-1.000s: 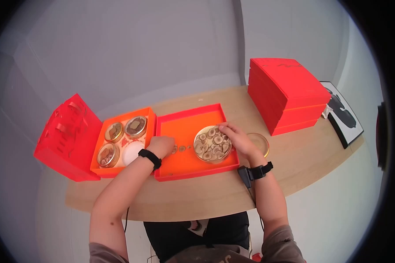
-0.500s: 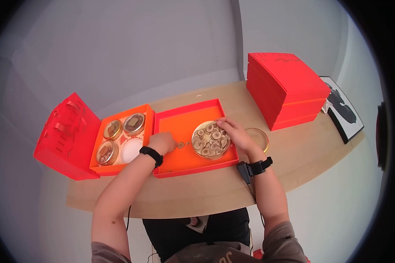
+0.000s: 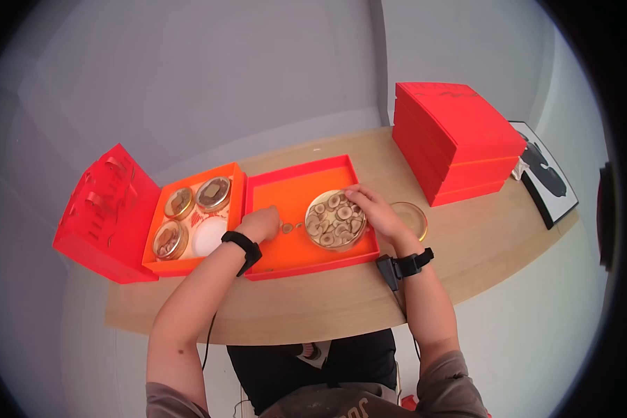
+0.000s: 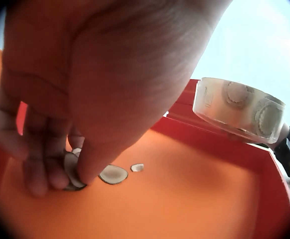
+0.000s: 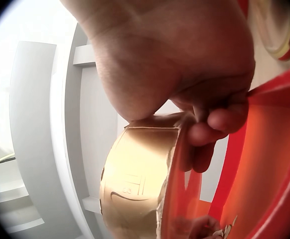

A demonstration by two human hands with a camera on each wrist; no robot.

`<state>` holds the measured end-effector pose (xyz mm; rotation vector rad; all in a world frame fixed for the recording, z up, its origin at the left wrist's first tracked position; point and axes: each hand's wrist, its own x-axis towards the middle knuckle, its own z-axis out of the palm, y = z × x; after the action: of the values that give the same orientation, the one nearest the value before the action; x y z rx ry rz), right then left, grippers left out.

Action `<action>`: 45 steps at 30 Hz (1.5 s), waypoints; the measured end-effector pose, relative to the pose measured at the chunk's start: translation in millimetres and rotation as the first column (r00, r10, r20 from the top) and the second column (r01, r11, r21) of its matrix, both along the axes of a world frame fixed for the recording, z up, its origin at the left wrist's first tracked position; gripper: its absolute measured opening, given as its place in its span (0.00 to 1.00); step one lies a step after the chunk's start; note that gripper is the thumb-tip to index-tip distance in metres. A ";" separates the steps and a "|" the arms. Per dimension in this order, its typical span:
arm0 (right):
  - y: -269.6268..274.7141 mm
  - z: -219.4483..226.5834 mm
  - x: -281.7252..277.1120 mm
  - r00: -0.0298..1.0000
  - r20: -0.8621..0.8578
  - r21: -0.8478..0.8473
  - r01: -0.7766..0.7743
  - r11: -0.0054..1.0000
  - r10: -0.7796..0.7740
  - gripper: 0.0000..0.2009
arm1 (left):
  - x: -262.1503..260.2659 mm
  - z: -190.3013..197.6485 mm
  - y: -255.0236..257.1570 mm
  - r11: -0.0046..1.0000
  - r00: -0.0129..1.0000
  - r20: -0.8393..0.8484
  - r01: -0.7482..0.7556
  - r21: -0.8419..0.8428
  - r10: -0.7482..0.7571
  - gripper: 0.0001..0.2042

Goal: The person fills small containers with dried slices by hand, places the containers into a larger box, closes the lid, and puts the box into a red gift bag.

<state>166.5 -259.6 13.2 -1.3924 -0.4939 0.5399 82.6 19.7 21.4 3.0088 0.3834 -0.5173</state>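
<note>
A round clear container of dried slices (image 3: 336,220) is held tilted over the red box lid with orange inside (image 3: 292,259). My right hand (image 3: 376,209) grips its right edge; in the right wrist view fingers curl around the rim of the container (image 5: 137,174). My left hand (image 3: 259,224) is low in the lid's left part. Seen from the left wrist, its thumb and fingers pinch a slice (image 4: 73,169). Beside them, a flat oval slice (image 4: 113,175) and a smaller piece (image 4: 137,168) lie on the orange surface.
Left of the lid, an open red box (image 3: 238,195) holds several jars and a white round piece (image 3: 209,237). A round gold-rimmed lid (image 3: 412,221) lies right of my right hand. Stacked red boxes (image 3: 460,146) and a framed picture (image 3: 547,174) stand at the right.
The container and my right hand have shifted slightly upward in the head view, as has much of the scene. My left hand stays by the slices, its position slightly changed.
</note>
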 end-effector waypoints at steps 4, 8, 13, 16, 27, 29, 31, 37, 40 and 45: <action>-0.3 1.8 -1.7 1.000 -0.004 -0.008 0.010 1.000 -0.010 0.17 | -6.3 5.5 -7.0 0.999 1.000 0.001 0.005 0.038 -0.005 0.15; 0.7 2.9 -3.4 1.000 0.001 -0.003 0.022 1.000 -0.022 0.18 | -13.4 1.8 -4.5 0.998 0.995 0.072 0.067 0.015 -0.068 0.16; 0.1 -7.4 2.9 0.999 0.038 0.020 0.009 1.000 -0.010 0.20 | -11.5 16.5 -13.1 0.986 0.941 0.335 0.098 -0.132 -0.049 0.11; -1.4 2.9 -2.8 1.000 0.009 -0.016 0.012 1.000 -0.012 0.20 | -16.0 69.4 -38.8 0.923 0.876 0.482 0.181 -0.340 0.006 0.12; -2.8 8.4 -5.2 0.999 0.033 -0.052 0.020 0.998 -0.019 0.20 | -7.1 70.0 -80.3 0.764 0.790 0.566 0.511 -0.394 -0.236 0.12; -3.1 6.5 -4.3 0.999 0.039 -0.038 0.020 0.999 -0.019 0.20 | -3.2 64.0 -79.9 0.703 0.681 0.669 0.631 -0.327 -0.299 0.13; -2.4 6.0 -3.6 0.999 0.030 -0.048 0.018 0.999 -0.017 0.20 | -4.8 63.3 -80.8 0.723 0.711 0.645 0.598 -0.347 -0.278 0.12; -0.6 2.5 -2.5 1.000 0.015 -0.020 0.016 1.000 -0.015 0.20 | -9.5 80.1 -86.2 0.773 0.841 0.503 0.451 -0.447 -0.200 0.10; -2.1 8.1 -4.8 1.000 0.004 -0.045 0.009 0.999 -0.009 0.20 | -7.9 74.9 -82.6 0.770 0.832 0.512 0.467 -0.435 -0.215 0.10; -2.3 10.6 -6.2 1.000 0.010 -0.058 0.017 0.998 -0.016 0.19 | -8.1 67.4 -77.9 0.758 0.788 0.569 0.515 -0.401 -0.234 0.10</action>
<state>160.3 -261.9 23.8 -1.4544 -0.4773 0.5377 74.6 -58.2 88.8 2.5011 -0.3855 0.1380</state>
